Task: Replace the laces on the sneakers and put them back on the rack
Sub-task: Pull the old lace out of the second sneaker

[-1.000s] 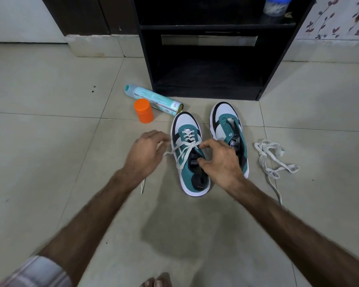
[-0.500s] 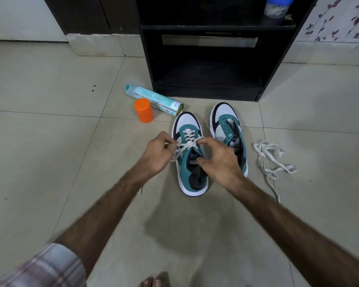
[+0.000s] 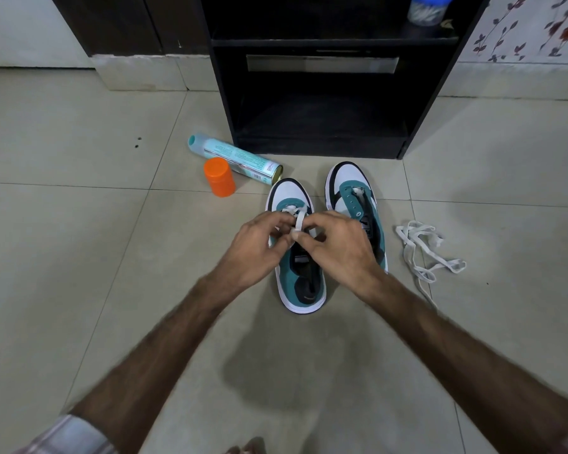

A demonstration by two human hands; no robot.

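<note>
Fingers of left hand [image 3: 254,249] and right hand [image 3: 338,247] pinching white lace [image 3: 299,221] between them, mid-frame, over laced teal sneaker [image 3: 304,283]

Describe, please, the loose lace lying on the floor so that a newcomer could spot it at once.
Start at the black rack and drop to the two sneakers on the tiles. Right of the right sneaker lies the loose white lace, tangled, touched by neither hand.
</note>
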